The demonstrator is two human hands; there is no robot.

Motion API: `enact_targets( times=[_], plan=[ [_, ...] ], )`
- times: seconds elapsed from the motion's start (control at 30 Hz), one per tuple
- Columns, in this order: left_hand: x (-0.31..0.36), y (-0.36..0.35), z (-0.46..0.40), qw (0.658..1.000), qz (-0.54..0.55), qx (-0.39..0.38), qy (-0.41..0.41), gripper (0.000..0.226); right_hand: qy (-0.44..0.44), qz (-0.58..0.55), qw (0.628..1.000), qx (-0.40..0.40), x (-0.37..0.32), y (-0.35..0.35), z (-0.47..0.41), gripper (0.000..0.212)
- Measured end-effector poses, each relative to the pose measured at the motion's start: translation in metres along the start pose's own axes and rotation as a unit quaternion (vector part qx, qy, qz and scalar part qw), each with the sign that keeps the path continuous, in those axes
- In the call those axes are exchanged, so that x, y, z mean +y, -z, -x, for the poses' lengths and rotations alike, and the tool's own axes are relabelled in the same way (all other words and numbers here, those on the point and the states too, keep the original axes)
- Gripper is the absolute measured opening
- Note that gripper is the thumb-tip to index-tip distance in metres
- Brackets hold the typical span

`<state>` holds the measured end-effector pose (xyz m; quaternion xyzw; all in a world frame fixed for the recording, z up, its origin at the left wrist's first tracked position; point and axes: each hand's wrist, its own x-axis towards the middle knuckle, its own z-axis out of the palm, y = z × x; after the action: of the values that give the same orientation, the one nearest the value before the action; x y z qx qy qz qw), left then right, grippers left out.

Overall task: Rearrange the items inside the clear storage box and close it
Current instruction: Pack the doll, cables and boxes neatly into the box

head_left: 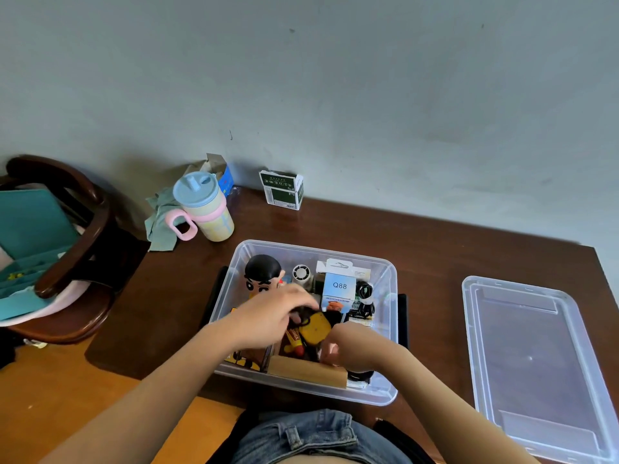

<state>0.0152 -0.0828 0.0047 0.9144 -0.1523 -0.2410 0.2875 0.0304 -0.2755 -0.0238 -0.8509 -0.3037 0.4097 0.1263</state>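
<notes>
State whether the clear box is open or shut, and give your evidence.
Open: the box has no cover, and its lid lies flat on the table beside it.

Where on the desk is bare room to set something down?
Bare desk lies between the clear box and the lid, also behind the box, right of the green carton. Inside the box is crowded; both hands work there.

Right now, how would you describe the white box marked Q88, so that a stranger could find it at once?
Look inside the clear storage box on the brown table. Along its far wall, right of the cartoon figure, stands the Q88 box. It alone is white and pale blue, with printed letters.
</notes>
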Motion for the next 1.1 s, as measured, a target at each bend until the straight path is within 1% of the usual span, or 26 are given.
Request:
enact_targets(
  times=[0.07,0.13,0.17,0.23,0.33,0.43,0.5,0.6,0.7,0.83,0.93,1.03,1.1],
  plan=[
    [-0.004,0.012,0.001,0.997,0.043,0.064,0.016,0.047,0.012,-0.025,0.999,0.025,0.002,-0.001,-0.001,0.020],
    [-0.008,0.023,0.001,0.990,0.057,0.126,0.028,0.044,0.020,-0.012,0.998,0.052,0.003,-0.002,-0.003,0.016],
    [-0.010,0.027,0.000,0.986,0.060,0.153,0.032,0.042,0.024,0.000,0.997,0.068,0.002,-0.002,-0.005,0.016],
    [-0.013,0.033,-0.001,0.976,0.085,0.197,0.037,0.039,0.034,0.021,0.995,0.095,0.003,-0.002,-0.009,0.024],
    [-0.014,0.032,-0.002,0.961,0.145,0.234,0.035,0.035,0.044,0.030,0.994,0.091,0.003,-0.003,-0.021,0.043],
    [-0.014,0.026,-0.004,0.946,0.192,0.261,0.036,0.035,0.046,0.011,0.995,0.084,-0.001,-0.008,-0.037,0.059],
    [-0.016,0.023,-0.006,0.930,0.237,0.277,0.049,0.034,0.047,0.013,0.994,0.095,-0.006,-0.014,-0.050,0.064],
    [-0.020,0.024,-0.009,0.909,0.285,0.297,0.068,0.033,0.025,0.048,0.991,0.124,-0.016,-0.022,-0.071,0.063],
    [-0.024,0.027,-0.008,0.898,0.316,0.296,0.076,0.034,0.001,0.097,0.988,0.119,-0.022,-0.028,-0.088,0.058],
    [-0.033,0.032,-0.007,0.897,0.350,0.261,0.074,0.037,-0.032,0.155,0.981,0.115,-0.032,-0.032,-0.101,0.058],
    [-0.037,0.036,-0.009,0.916,0.325,0.228,0.065,0.033,-0.052,0.178,0.974,0.131,-0.038,-0.035,-0.106,0.058],
    [-0.041,0.039,-0.013,0.935,0.292,0.190,0.063,0.030,-0.077,0.158,0.974,0.143,-0.039,-0.037,-0.109,0.060],
    [-0.044,0.041,-0.015,0.953,0.247,0.163,0.063,0.027,-0.105,0.134,0.975,0.141,-0.037,-0.038,-0.109,0.058]
  ],
)
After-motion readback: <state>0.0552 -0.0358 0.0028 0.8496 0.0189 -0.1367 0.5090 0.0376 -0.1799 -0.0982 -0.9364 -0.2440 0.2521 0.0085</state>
